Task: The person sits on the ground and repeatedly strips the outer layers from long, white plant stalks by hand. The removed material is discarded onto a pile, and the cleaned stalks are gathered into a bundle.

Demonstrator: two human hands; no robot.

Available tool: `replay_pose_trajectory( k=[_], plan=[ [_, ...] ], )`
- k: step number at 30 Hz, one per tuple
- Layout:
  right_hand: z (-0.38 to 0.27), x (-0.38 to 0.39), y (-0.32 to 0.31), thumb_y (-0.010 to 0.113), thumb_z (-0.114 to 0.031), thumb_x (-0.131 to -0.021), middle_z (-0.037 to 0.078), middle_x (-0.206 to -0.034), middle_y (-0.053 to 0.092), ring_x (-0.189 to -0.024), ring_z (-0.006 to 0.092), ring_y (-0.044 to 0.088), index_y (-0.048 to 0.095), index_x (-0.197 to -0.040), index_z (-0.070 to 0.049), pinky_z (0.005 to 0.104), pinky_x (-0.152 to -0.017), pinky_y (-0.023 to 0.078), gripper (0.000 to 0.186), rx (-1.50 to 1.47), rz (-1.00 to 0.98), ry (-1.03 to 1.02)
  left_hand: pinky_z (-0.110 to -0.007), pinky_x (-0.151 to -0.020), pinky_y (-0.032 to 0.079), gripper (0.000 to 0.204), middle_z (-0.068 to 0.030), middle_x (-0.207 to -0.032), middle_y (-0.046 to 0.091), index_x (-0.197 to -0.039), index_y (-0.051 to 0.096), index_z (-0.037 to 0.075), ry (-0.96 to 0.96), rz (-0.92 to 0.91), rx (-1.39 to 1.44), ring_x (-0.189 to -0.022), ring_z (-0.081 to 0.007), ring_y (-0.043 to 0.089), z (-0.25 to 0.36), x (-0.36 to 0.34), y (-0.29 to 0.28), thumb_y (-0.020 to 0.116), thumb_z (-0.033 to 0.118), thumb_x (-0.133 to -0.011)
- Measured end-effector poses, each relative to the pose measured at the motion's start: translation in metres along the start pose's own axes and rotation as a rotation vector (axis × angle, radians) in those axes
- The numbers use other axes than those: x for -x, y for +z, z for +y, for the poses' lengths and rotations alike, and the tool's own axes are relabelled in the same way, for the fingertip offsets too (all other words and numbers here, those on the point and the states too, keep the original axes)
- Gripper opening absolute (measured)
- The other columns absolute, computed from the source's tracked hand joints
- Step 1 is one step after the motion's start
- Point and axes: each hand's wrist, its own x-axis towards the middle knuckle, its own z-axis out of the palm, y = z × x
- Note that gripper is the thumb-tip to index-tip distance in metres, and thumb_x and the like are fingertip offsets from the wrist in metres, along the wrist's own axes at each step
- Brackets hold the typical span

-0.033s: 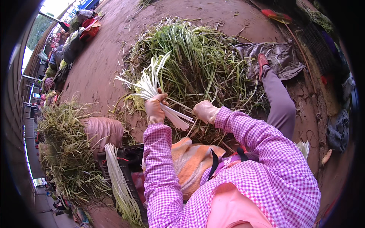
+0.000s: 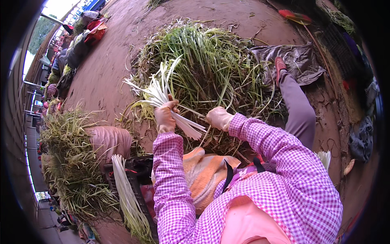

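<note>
My left hand is closed around a bunch of long white stalks, like blanched chives, with the leafy ends fanned up and away and the pale cut ends pointing toward my lap. To its right, my right hand, in a pale glove, is closed with its fingertips on a thin stalk that runs across from the bunch. Another thin strand hangs below the right hand. Just beyond both hands lies a large heap of green leafy stalks, browned and tangled at its near side.
A pale bundle of stalks lies over a dark plastic crate at my left. Beyond it are a pink rolled cover and another leafy heap. An orange cloth covers my lap. A grey sheet lies by my right foot.
</note>
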Motion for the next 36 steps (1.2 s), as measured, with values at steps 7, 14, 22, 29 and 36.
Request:
replay_pose_trajectory(
  k=[7, 14, 22, 29, 36],
  plan=[
    [0.032, -0.045, 0.078, 0.072, -0.023, -0.080, 0.009, -0.107, 0.070, -0.100, 0.0235, 0.068, 0.072, -0.109, -0.012, 0.0371, -0.082, 0.054, 0.031, 0.062, -0.283, 0.211, -0.023, -0.051, 0.052, 0.016, -0.0116, -0.076, 0.063, -0.103, 0.059, -0.009, 0.051, -0.033, 0.199, -0.056, -0.0110, 0.054, 0.011, 0.005, -0.008, 0.058, -0.004, -0.088],
    [0.093, -0.035, 0.145, 0.069, -0.023, -0.082, 0.008, -0.116, 0.068, -0.105, 0.0256, 0.066, 0.070, -0.115, -0.014, 0.0403, -0.081, 0.054, 0.034, 0.099, -0.468, 0.287, -0.025, -0.053, 0.052, 0.014, -0.0112, -0.077, 0.063, -0.101, 0.057, -0.010, 0.049, -0.233, 0.567, -0.056, -0.0114, 0.055, 0.034, -0.003, -0.047, 0.056, -0.003, -0.089],
    [0.104, -0.030, 0.126, 0.067, -0.022, -0.084, 0.008, -0.114, 0.068, -0.100, 0.0256, 0.067, 0.068, -0.118, -0.013, 0.0407, -0.078, 0.055, 0.035, 0.200, -0.538, 0.327, -0.021, -0.047, 0.044, 0.018, -0.0092, -0.072, 0.058, -0.103, 0.052, -0.008, 0.103, -0.276, 0.696, -0.051, -0.0118, 0.049, 0.041, 0.001, -0.045, 0.053, -0.005, -0.085],
    [0.106, -0.007, 0.156, 0.065, -0.018, -0.084, 0.009, -0.110, 0.069, -0.094, 0.0239, 0.068, 0.068, -0.116, -0.010, 0.0401, -0.074, 0.054, 0.033, 0.156, -0.628, 0.371, -0.025, -0.054, 0.048, 0.029, -0.0095, -0.077, 0.057, -0.117, 0.046, -0.007, 0.167, -0.519, 1.037, -0.053, -0.0101, 0.051, 0.068, 0.010, -0.053, 0.051, -0.006, -0.089],
    [0.118, 0.038, 0.057, 0.062, -0.013, -0.085, 0.010, -0.106, 0.070, -0.087, 0.0223, 0.068, 0.069, -0.114, -0.007, 0.0395, -0.070, 0.054, 0.030, -0.277, -0.571, 0.455, -0.029, -0.062, 0.057, 0.038, -0.0147, -0.086, 0.063, -0.126, 0.042, -0.011, -0.048, -0.329, 0.782, -0.061, -0.0144, 0.059, 0.043, -0.007, -0.061, 0.050, -0.004, -0.090]
  ],
)
